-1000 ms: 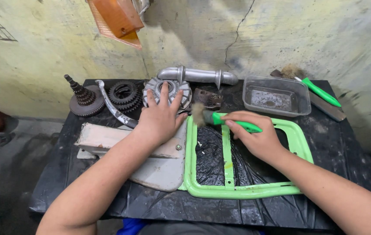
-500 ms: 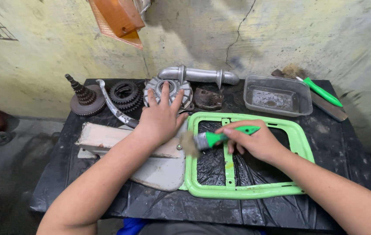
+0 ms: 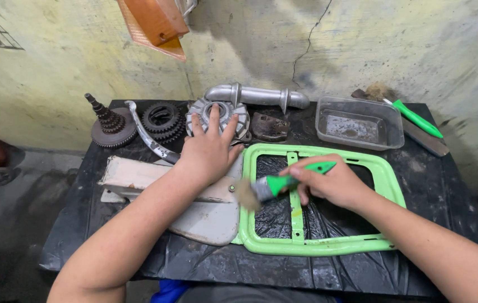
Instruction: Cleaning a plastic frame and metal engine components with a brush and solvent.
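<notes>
Currently, in the head view, my right hand (image 3: 334, 184) is closed around the green handle of a brush (image 3: 283, 183), bristles pointing left and touching the left rail of the green frame (image 3: 387, 191). The frame lies flat on the black-covered table (image 3: 452, 247), directly in front of me. My left hand (image 3: 208, 150) is spread flat, palm down, gripping nothing; it presses on a pale panel (image 3: 205, 216) just left of the frame, fingertips reaching the round gear housing (image 3: 216, 115) behind it.

Behind the frame stand a clear tray (image 3: 359, 122), a grey pipe (image 3: 258, 95) and a rusty plate (image 3: 268, 127). A second brush (image 3: 415, 118) rests right of the tray. Further left of the frame lie a lever (image 3: 148, 137), a gear ring (image 3: 162, 119) and a stepped gear shaft (image 3: 109, 123).

Risk, as I judge it: the frame is unclamped, so a hard stroke could slide it on the slick cover. Bristles sit at the panel's edge; overshoot would smear the panel. My left fingertips could nudge the housing towards the pipe.
</notes>
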